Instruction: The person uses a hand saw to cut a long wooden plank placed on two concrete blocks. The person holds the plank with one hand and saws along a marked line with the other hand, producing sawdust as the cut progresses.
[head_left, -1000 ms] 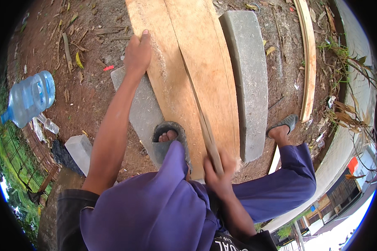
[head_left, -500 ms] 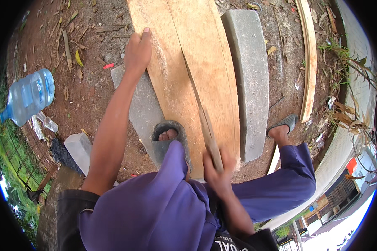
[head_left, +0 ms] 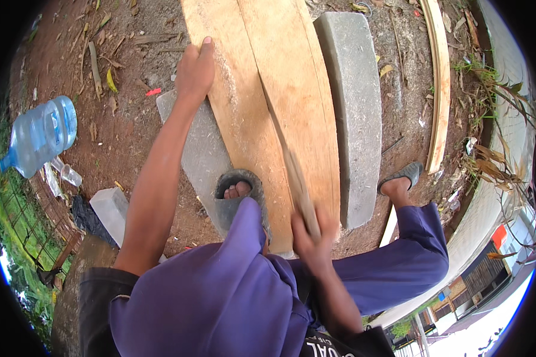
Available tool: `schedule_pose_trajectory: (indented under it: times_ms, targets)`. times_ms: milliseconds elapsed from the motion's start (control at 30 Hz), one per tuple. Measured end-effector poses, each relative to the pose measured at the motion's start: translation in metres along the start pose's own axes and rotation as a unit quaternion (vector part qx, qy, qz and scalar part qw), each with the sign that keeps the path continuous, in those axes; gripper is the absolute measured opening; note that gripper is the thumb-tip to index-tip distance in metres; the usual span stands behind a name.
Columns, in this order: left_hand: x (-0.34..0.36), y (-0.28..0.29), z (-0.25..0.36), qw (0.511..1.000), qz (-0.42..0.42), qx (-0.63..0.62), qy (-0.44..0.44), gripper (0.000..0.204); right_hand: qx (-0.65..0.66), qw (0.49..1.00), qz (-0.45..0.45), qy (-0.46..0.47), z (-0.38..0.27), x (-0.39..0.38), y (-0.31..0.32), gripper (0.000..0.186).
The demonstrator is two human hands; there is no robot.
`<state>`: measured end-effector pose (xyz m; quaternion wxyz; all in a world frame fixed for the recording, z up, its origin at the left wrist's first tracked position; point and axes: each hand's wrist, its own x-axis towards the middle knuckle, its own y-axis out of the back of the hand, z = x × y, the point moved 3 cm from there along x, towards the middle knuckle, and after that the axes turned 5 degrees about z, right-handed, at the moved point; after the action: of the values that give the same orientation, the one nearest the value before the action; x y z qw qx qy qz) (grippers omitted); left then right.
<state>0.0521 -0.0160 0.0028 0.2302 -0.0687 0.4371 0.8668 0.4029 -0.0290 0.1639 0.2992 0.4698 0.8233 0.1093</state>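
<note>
A wide light-brown wooden plank (head_left: 253,128) lies lengthwise before me, with a long dark cut down it and sawdust on its left part. My left hand (head_left: 195,70) is closed around the plank's left edge, thumb on top. Low on the plank, my right hand (head_left: 314,241) grips a brown handsaw (head_left: 302,190), seen nearly edge-on, whose far end sits in the cut. The hand is slightly blurred, and its grip partly hides the handle. My sandalled left foot (head_left: 238,199) presses on the plank's near left part.
Grey concrete blocks lie at the right (head_left: 357,119) and left (head_left: 196,149) of the plank. A blue water jug (head_left: 41,137) lies far left, near a pale block (head_left: 110,211). My other foot (head_left: 402,178) stands on the dirt, close to a long wood strip (head_left: 439,89).
My right hand and the handsaw have shifted slightly, with a little more of the handsaw's brown length showing. My left hand stays on the plank's edge.
</note>
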Motion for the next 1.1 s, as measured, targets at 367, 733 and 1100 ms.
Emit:
schedule_pose_trajectory:
  times_ms: [367, 733, 1100]
  targets:
    - [-0.003, 0.001, 0.012, 1.000, -0.002, 0.011, -0.002, 0.055, 0.031, 0.999, -0.006, -0.027, 0.002, 0.057, -0.040, 0.012]
    - [-0.004, 0.004, 0.002, 1.000, 0.014, 0.017, 0.005, 0.056, -0.052, 0.998, -0.028, -0.028, -0.009, -0.080, 0.058, 0.014]
    - [-0.002, -0.001, 0.002, 1.000, 0.012, -0.002, 0.007, 0.056, -0.115, 0.992, -0.029, 0.034, -0.016, -0.088, 0.064, 0.021]
